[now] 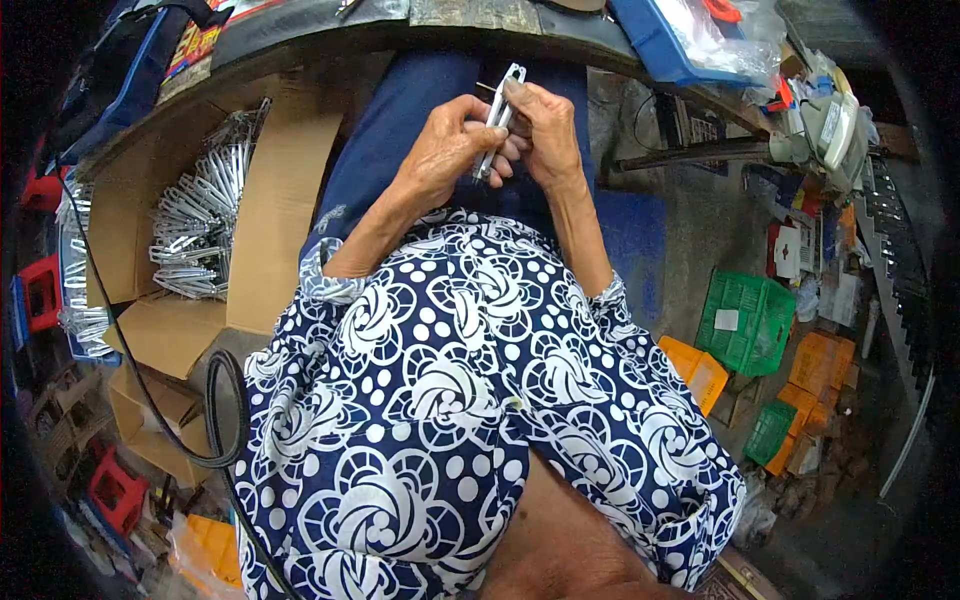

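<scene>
Above my lap, both hands grip one long, slim, silvery-white metal part (487,157), held tilted with its top end leaning right. What kind of part it is I cannot make out. My left hand (440,150) is closed, its thumb pressed along the part's middle. My right hand (548,125) pinches the upper end between thumb and fingers. A thin, brass-coloured pin or rod (485,87) juts out to the left near that end. Curled fingers partly hide the part's lower section.
Left of my legs stands an open cardboard box (275,210) with a heap of silvery metal parts (205,205). The workbench edge (470,15) runs ahead, bearing a blue tray (675,45). A black cable (140,370) hangs at left. Green crate (748,318) and orange bins (695,372) sit right.
</scene>
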The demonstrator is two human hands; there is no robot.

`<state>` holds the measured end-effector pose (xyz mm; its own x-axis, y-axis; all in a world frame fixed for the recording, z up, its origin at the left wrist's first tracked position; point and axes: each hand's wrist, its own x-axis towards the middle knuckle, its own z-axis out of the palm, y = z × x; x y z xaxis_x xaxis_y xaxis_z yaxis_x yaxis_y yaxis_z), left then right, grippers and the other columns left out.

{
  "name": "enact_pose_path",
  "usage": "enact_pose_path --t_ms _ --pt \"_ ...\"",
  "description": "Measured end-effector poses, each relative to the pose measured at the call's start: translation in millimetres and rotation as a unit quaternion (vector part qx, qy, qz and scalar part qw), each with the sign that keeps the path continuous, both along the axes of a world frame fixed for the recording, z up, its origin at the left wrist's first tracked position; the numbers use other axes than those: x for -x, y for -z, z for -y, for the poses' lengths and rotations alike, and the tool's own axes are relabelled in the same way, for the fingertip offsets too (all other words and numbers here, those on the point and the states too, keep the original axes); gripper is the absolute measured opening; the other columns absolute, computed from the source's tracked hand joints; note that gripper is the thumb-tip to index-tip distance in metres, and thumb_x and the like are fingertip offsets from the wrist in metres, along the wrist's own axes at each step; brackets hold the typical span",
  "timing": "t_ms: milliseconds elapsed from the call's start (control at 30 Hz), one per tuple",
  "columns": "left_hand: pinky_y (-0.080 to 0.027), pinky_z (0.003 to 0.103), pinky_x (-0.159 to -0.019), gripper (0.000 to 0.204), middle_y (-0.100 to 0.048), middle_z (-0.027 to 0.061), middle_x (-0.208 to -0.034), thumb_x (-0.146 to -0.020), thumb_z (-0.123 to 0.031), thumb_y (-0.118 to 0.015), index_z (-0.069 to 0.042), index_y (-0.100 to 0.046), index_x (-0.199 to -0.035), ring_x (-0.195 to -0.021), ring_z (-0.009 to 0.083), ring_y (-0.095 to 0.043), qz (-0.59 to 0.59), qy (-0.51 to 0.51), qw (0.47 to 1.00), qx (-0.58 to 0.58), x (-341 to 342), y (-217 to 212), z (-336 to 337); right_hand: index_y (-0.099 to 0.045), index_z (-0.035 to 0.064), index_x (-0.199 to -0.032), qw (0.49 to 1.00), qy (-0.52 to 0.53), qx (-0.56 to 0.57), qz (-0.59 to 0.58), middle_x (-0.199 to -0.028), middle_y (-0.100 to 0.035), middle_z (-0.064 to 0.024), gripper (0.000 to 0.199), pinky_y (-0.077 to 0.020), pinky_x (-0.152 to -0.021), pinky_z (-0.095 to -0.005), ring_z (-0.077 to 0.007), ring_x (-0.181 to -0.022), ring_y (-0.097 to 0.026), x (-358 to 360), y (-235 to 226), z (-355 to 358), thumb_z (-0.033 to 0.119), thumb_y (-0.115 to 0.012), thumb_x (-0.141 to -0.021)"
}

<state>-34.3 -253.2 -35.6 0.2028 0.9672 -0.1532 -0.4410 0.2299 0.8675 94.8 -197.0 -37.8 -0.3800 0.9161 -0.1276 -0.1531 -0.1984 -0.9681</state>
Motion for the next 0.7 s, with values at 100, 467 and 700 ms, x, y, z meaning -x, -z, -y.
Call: enact_pose_path --t_ms 100,467,700 --pt "-0.049 0.023 -0.052 0.017 -0.058 0.0131 -0.077 -0.081 -0.008 -0.049 0.004 -0.045 -0.092 -0.059 0.0151 -0.057 -0.008 -0.003 1.0 0.013 -1 -2 0 -0.054 0.004 -0.068 1.0 0.001 -0.003 -0.003 -0.053 -0.048 0.0014 0.025 -0.0232 -0.034 -0.0171 -0.003 -0.038 -0.034 -2 -2 0 0.025 -0.055 -0.082" --pt "-0.047 0.023 -0.048 0.013 -0.058 0.0122 -0.07 -0.077 -0.003 -0.048 0.004 -0.046 -0.089 -0.055 0.0151 -0.057 -0.038 -0.015 0.999 0.019 -5 -5 -1 -0.054 0.0048 -0.068 0.998 -0.053 0.037 -0.016 -0.055 -0.048 0.002 0.024 -0.0217 -0.036 -0.0159 -0.0018 -0.042 -0.036 -10 -9 -4 0.025 -0.055 -0.081" --pt "-0.047 0.023 -0.046 0.015 -0.057 0.0124 -0.069 -0.075 -0.002 -0.047 0.004 -0.046 -0.088 -0.053 0.0155 -0.056 -0.04 -0.014 0.999 0.012 -4 -8 2 -0.056 0.0051 -0.074 0.997 -0.06 0.036 -0.038 -0.058 -0.051 0.0019 0.014 -0.0211 -0.037 -0.0164 -0.0018 -0.042 -0.034 -14 -6 -5 0.018 -0.057 -0.078"
